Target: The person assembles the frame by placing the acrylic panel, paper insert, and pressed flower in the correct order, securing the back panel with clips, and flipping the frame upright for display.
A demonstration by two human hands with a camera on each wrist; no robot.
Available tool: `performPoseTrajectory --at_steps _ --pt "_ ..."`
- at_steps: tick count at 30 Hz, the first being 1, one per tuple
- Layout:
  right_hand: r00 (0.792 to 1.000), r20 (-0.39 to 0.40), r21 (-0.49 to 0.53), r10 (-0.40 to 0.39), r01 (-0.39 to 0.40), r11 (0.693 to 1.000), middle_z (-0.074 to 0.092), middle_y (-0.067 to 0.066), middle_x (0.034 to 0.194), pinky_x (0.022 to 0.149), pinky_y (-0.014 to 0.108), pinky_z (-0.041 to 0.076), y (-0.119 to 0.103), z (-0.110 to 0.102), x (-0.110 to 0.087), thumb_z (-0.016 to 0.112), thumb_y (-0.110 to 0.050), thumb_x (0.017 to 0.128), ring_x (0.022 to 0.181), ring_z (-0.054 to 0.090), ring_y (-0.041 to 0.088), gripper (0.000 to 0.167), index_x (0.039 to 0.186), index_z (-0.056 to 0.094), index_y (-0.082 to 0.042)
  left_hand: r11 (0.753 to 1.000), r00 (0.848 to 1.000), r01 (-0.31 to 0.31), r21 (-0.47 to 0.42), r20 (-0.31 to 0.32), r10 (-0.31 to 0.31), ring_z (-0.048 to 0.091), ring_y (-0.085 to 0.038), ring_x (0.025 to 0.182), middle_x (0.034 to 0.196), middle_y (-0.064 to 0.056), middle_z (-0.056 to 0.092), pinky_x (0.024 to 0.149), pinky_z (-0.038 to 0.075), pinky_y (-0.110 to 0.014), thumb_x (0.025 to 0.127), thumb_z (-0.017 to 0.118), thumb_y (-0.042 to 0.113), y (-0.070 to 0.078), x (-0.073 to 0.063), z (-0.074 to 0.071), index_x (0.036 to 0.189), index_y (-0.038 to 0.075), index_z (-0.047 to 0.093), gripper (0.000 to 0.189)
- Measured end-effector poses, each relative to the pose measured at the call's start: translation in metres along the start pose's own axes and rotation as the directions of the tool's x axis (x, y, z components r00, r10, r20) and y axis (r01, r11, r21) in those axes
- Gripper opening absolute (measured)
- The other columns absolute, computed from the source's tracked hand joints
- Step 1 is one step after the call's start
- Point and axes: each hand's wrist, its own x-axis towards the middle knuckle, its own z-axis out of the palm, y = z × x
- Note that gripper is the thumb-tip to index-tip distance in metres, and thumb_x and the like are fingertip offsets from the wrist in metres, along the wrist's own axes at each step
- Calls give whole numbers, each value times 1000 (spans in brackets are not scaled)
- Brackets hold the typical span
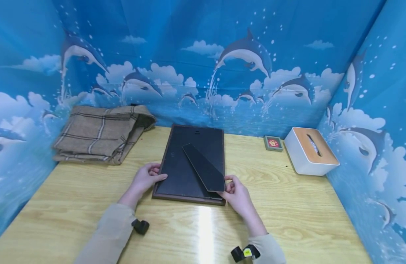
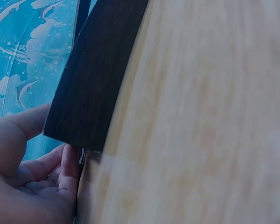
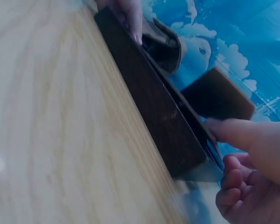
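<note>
A dark picture frame lies face down on the table, its fold-out stand slanting up from the back. My left hand grips the frame's left edge, thumb on top and fingers curled at the side. At the lower right corner my right hand pinches the edge of the backing board. In the right wrist view a narrow gap shows between that board and the frame's rim. The stand's free end overlaps my right fingertips in the head view. The frame's front is hidden underneath.
A folded brown checked cloth lies at the back left of the wooden table. At the back right are a small green-grey box and a white tissue box with a wooden lid. Blue dolphin curtains enclose the table.
</note>
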Motion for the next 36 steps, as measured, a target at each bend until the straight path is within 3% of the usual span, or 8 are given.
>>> performPoseTrajectory --at_steps 5,11,14,20,27,32,36 --pt "1000 13 8 -5 5 1000 54 1 76 59 21 44 2 -1 1 74 -2 77 67 51 12 45 117 55 -3 1000 1000 2 6 -3 -2 49 -22 90 106 -14 53 73 43 -28 82 76 17 0 1 1 129 -4 51 58" --pt "996 30 217 82 -87 972 59 6 80 62 20 47 5 -2 -2 72 4 76 71 54 15 52 123 52 -4 1000 1000 2 2 5 -2 50 -22 90 108 -14 54 74 44 -28 82 77 19 -1 1 0 130 -3 52 59" --pt "996 37 273 87 -93 958 58 8 81 61 20 47 5 -1 -2 71 7 76 72 54 15 59 129 47 -4 1000 1000 -5 1 8 5 50 -22 91 109 -14 54 74 44 -29 82 77 20 -2 1 0 130 -3 52 59" --pt "998 -2 268 69 -66 961 58 8 81 60 18 46 3 3 -2 68 10 76 70 53 14 61 129 43 -4 999 1000 -29 20 4 29 51 -22 90 108 -14 55 75 44 -29 82 77 21 -2 1 -2 129 -1 54 56" --pt "997 -78 109 -6 15 994 59 4 82 65 21 49 2 7 -4 68 6 77 72 54 13 45 118 51 -5 999 999 -33 29 -6 33 51 -23 91 108 -14 55 75 44 -30 83 76 22 -1 0 -2 129 1 54 55" --pt "1000 2 169 8 -8 986 56 7 91 67 22 50 5 3 -7 76 1 76 78 55 16 51 121 51 -5 999 1000 -31 32 -6 31 51 -23 91 108 -14 55 75 44 -30 83 75 22 -1 0 -1 129 1 54 55" --pt "998 59 185 -38 26 982 54 9 101 63 22 50 3 -2 -12 81 0 73 79 55 20 63 128 49 -4 999 1000 -30 31 -5 30 51 -23 91 109 -14 54 75 44 -30 83 75 22 -2 -1 0 130 2 53 55"
